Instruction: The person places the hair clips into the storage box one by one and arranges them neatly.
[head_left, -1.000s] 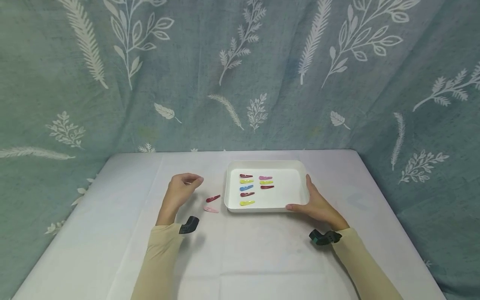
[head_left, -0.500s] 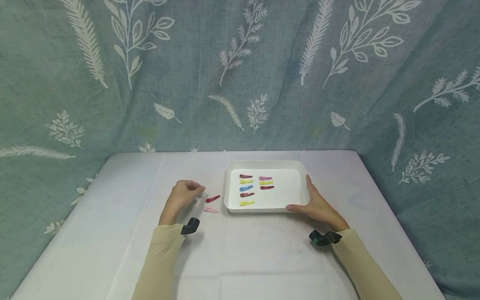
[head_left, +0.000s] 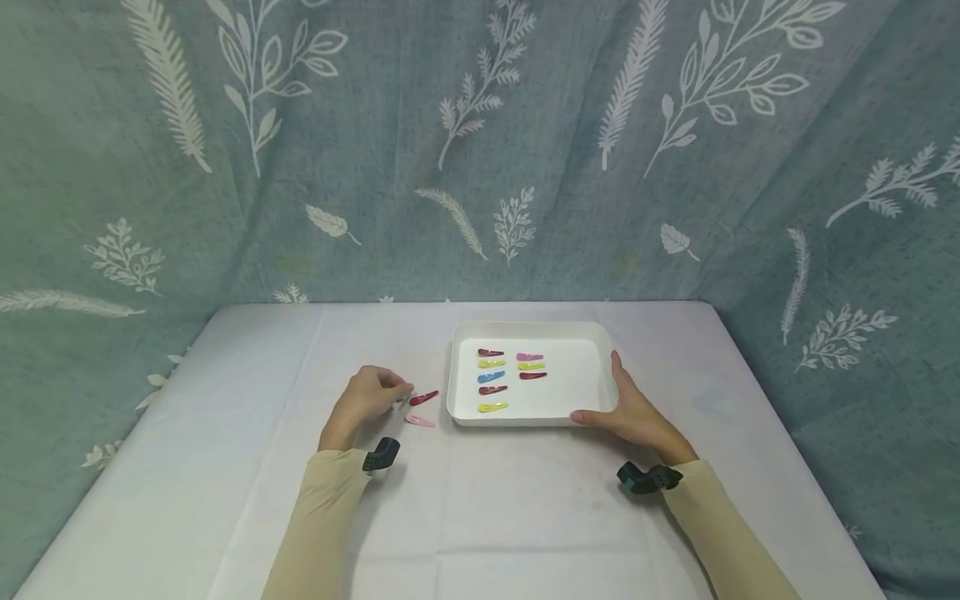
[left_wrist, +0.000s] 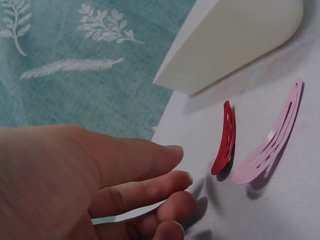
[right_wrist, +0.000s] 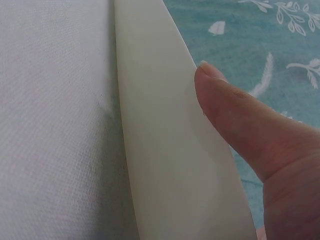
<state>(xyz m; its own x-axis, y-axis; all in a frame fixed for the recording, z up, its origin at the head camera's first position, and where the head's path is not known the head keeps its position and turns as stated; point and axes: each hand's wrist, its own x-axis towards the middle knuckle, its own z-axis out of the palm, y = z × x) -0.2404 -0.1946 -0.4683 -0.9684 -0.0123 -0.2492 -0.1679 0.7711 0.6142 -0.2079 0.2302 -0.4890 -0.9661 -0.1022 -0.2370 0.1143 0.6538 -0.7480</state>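
Observation:
On the white cloth, left of the white tray, lie a red snap hair clip and a pink snap hair clip. My left hand hovers beside the red clip, fingers loosely bent. In the left wrist view, a gap separates its fingertips from the red clip and the pink clip. My right hand holds the tray's near right corner, thumb against the front rim and the other fingers along the right side, mostly hidden in the right wrist view.
Inside the tray, several clips lie in two columns: a left one with a blue clip in its middle, and a shorter right one with a pink clip at its top. A patterned curtain hangs behind the table.
My left hand has come down and slightly right, closer to the red clip. My right hand and the tray stay practically where they were.

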